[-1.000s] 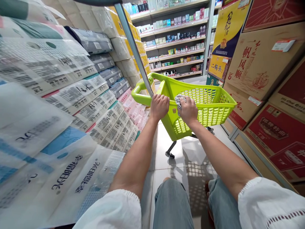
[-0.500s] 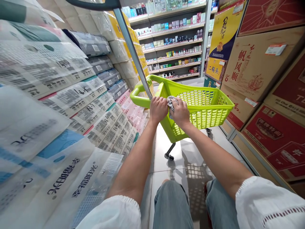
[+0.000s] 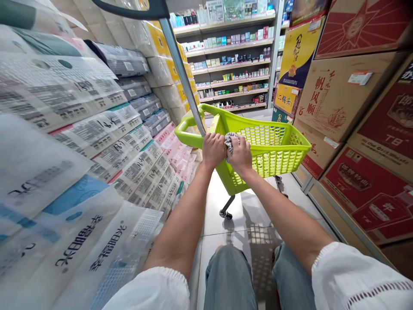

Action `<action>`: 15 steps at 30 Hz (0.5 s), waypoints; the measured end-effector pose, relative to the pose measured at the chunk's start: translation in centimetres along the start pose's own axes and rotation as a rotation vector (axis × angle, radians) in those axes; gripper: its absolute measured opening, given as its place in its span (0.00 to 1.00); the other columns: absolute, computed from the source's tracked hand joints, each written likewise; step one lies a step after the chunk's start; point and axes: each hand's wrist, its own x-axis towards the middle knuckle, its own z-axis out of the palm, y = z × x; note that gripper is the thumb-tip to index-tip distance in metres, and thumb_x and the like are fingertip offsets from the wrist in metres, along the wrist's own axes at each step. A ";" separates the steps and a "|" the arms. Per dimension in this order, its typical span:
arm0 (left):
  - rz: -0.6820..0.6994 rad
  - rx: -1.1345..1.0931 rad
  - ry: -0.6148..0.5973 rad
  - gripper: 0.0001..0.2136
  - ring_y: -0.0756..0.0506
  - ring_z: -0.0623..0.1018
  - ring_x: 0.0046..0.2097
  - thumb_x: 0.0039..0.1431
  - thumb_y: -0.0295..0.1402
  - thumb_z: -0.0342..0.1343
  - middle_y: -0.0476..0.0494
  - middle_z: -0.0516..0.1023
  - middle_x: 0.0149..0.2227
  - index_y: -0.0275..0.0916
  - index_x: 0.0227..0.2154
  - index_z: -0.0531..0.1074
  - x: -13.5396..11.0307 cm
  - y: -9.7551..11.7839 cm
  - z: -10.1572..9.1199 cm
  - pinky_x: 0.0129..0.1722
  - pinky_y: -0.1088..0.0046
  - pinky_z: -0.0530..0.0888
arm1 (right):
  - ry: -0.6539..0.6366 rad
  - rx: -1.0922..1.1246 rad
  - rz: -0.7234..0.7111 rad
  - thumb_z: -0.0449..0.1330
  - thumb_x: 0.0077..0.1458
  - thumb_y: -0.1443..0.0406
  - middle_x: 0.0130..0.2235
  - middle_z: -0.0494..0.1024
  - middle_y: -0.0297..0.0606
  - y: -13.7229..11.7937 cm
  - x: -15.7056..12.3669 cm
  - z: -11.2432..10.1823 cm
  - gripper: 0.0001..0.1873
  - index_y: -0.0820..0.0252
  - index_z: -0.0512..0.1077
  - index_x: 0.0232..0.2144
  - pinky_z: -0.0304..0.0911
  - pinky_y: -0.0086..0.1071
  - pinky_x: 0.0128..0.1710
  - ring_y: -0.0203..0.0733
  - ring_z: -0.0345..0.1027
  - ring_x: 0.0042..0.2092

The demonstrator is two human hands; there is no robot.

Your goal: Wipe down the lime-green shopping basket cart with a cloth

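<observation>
A lime-green shopping basket cart [image 3: 274, 161] with mesh sides stands in front of me on small casters. My left hand [image 3: 213, 150] is closed around the near top rim of the basket, close to the metal pole [image 3: 182, 71]. Right beside it, my right hand [image 3: 239, 156] presses a crumpled grey-and-white cloth [image 3: 231, 141] against the same rim, its fingers bunched around it. Part of the cloth is hidden under the fingers. The pole rises to a dark handle [image 3: 138, 9] at the top left.
Wrapped tissue packs [image 3: 129, 159] are piled high on the left. Stacked cartons [image 3: 335, 99] line the right, above a low metal platform edge [image 3: 318, 198]. Shelves of small boxed goods [image 3: 232, 69] stand at the back. Tiled floor [image 3: 214, 224] lies under the cart.
The view has shifted a little, so the cart and cartons sit slightly further left. Both hands keep their hold, with the right hand and the cloth slightly lower in view.
</observation>
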 end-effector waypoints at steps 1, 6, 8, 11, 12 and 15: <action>0.007 0.004 -0.003 0.13 0.40 0.73 0.42 0.64 0.33 0.40 0.40 0.75 0.33 0.41 0.30 0.69 0.0 -0.1 -0.1 0.49 0.58 0.63 | -0.003 0.008 -0.012 0.49 0.61 0.57 0.58 0.62 0.48 -0.4 0.1 0.1 0.24 0.58 0.64 0.56 0.61 0.43 0.50 0.52 0.57 0.54; 0.000 -0.044 0.003 0.16 0.41 0.73 0.42 0.66 0.36 0.38 0.40 0.75 0.33 0.41 0.29 0.69 -0.3 -0.7 -0.4 0.50 0.58 0.63 | -0.021 -0.054 -0.038 0.52 0.58 0.58 0.59 0.63 0.45 0.8 -0.2 -0.5 0.23 0.54 0.65 0.56 0.64 0.41 0.44 0.53 0.59 0.52; 0.004 -0.045 0.019 0.17 0.41 0.73 0.42 0.66 0.37 0.37 0.41 0.75 0.32 0.41 0.29 0.69 -0.5 -0.9 -0.6 0.50 0.58 0.63 | -0.016 -0.092 -0.014 0.53 0.57 0.58 0.59 0.63 0.46 1.8 -0.6 -0.9 0.23 0.54 0.66 0.55 0.65 0.40 0.43 0.53 0.60 0.51; 0.008 -0.030 0.037 0.18 0.42 0.73 0.41 0.67 0.37 0.36 0.41 0.75 0.31 0.42 0.28 0.69 -1.0 -1.4 -1.2 0.49 0.59 0.64 | -0.008 -0.140 0.027 0.53 0.57 0.57 0.58 0.63 0.46 2.6 -1.3 -1.3 0.23 0.55 0.66 0.54 0.65 0.40 0.41 0.54 0.60 0.51; 0.007 -0.028 0.032 0.18 0.42 0.73 0.41 0.67 0.37 0.36 0.41 0.75 0.31 0.42 0.28 0.69 -1.2 -1.5 -1.5 0.49 0.59 0.64 | -0.006 -0.146 0.037 0.53 0.57 0.57 0.58 0.63 0.46 2.6 -1.5 -1.4 0.23 0.55 0.66 0.54 0.65 0.40 0.41 0.53 0.60 0.51; -0.016 -0.024 0.006 0.18 0.41 0.73 0.41 0.66 0.36 0.37 0.39 0.76 0.31 0.41 0.28 0.70 -1.8 -1.6 -2.7 0.50 0.58 0.64 | 0.000 -0.126 0.050 0.54 0.57 0.57 0.57 0.64 0.45 2.3 -2.1 -1.6 0.23 0.54 0.66 0.54 0.64 0.39 0.42 0.52 0.60 0.51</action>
